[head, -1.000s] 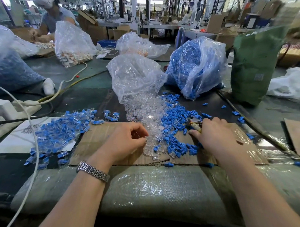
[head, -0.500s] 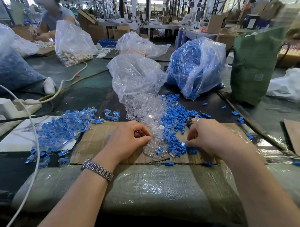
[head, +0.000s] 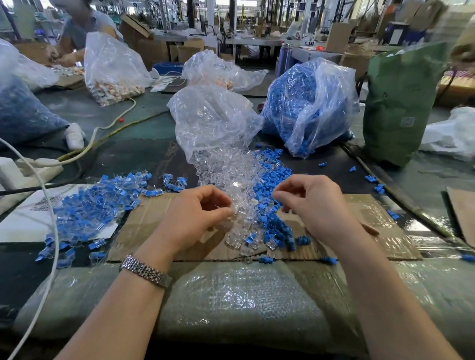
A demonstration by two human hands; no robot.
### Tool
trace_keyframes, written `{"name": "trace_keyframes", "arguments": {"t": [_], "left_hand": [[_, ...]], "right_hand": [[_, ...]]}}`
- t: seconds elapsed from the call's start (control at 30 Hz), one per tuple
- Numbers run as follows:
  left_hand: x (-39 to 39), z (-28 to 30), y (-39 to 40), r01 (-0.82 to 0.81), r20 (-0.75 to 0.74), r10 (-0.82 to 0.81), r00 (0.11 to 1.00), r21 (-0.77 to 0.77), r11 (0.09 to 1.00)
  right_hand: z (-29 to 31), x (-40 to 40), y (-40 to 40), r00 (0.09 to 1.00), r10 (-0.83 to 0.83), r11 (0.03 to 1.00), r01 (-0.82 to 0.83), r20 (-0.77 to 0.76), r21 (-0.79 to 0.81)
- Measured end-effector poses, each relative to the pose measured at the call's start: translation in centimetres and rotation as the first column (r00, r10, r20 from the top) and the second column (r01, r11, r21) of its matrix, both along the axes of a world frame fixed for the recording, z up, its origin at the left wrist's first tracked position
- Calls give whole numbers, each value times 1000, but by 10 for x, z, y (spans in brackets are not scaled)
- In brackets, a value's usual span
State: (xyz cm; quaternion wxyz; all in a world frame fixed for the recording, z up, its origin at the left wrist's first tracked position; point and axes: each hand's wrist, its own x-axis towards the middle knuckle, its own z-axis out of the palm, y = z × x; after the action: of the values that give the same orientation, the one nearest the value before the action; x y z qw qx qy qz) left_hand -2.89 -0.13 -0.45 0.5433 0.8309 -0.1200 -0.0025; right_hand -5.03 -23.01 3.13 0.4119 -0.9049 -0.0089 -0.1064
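At the far left, a heap of blue-and-clear pieces [head: 92, 209] lies on a white sheet, and a white cable [head: 53, 227] curves across it towards the near edge.

Next comes the left hand [head: 200, 216], with a wristwatch [head: 146, 271] on its wrist. It hovers over a cardboard sheet [head: 146, 225]. Its fingers are curled in, and thumb and forefinger are closed together on a small clear piece [head: 223, 207]. The piece is see-through and mostly covered by the fingertips, so its long axis and the way it points cannot be made out. It sits at the hand's right edge, just beside the pile of clear pieces [head: 231, 177].

That pile runs down the middle, from the mouth of a clear bag [head: 211, 119] further back to the cardboard's near edge. Loose blue pieces [head: 275, 224] lie against its right side.

The right hand [head: 313, 206] hangs above those blue pieces, facing the left hand with a small gap between the two. Its fingers are curled and its fingertips [head: 280, 194] are drawn close together. Whether they hold anything cannot be told.

Far right and further back stand a blue-filled bag [head: 306, 106] and a green sack [head: 403, 104].
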Motion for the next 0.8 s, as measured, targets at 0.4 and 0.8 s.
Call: {"name": "trace_keyframes", "arguments": {"t": [0.4,0.8], "left_hand": [[4,-1,5,145,-211,-278,937,-489,860],[0,3,6,111,-228,-248,942,-486,867]], "right_hand": [[-2,-2,33,956,241,966,-253,166,58],[2,-11,44,941,293,951,-268,171,-156]]}}
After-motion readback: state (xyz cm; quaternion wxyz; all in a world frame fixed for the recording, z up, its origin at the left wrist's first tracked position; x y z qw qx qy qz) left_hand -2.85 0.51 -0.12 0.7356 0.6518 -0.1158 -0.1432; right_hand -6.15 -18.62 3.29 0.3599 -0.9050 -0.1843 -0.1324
